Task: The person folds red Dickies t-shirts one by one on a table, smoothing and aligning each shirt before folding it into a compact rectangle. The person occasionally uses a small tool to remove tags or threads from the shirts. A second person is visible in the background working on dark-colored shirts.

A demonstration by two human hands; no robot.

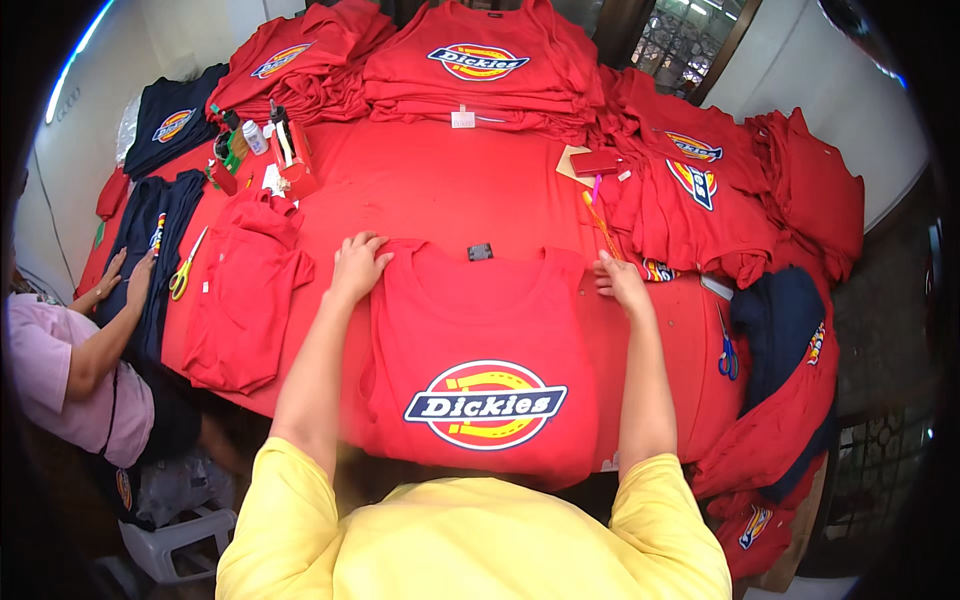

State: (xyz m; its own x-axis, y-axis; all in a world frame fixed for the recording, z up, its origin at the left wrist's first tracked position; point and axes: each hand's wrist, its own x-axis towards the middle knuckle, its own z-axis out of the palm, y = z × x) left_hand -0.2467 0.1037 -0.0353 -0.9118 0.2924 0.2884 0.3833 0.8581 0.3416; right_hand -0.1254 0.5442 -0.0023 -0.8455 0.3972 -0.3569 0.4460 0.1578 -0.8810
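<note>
Left hand [360, 264], loosely spread, touches red shirt's [480, 320] edge; right hand [620, 280], likewise spread, has open tabletop [690, 330] alongside.

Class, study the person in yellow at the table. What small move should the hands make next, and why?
Probably bring the right hand inward to the nearest shoulder of the red shirt. The shirt lies print side up; the left hand appears to touch its opposite shoulder, while the right seems just outside its edge.
</note>
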